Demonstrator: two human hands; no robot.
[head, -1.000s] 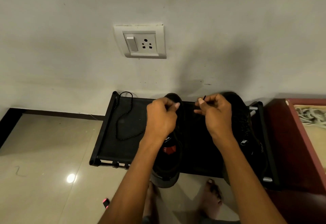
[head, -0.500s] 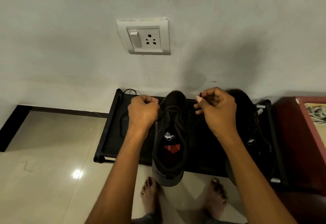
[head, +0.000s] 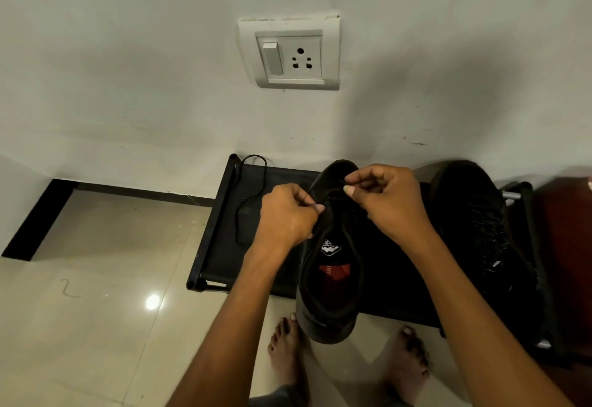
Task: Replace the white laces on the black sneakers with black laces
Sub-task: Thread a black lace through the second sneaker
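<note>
Both hands work a matte black sneaker (head: 331,265) on a low fabric rack (head: 224,246): left hand (head: 286,217) and right hand (head: 389,201) each pinch its thin black lace (head: 333,195); a braided spare lace (head: 248,201) lies coiled alongside.

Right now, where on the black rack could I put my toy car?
Bare patches on the rack: the left end, between the loose lace and the front rail, and between the two shoes, behind the right wrist. The middle is crowded with both hands.
</note>
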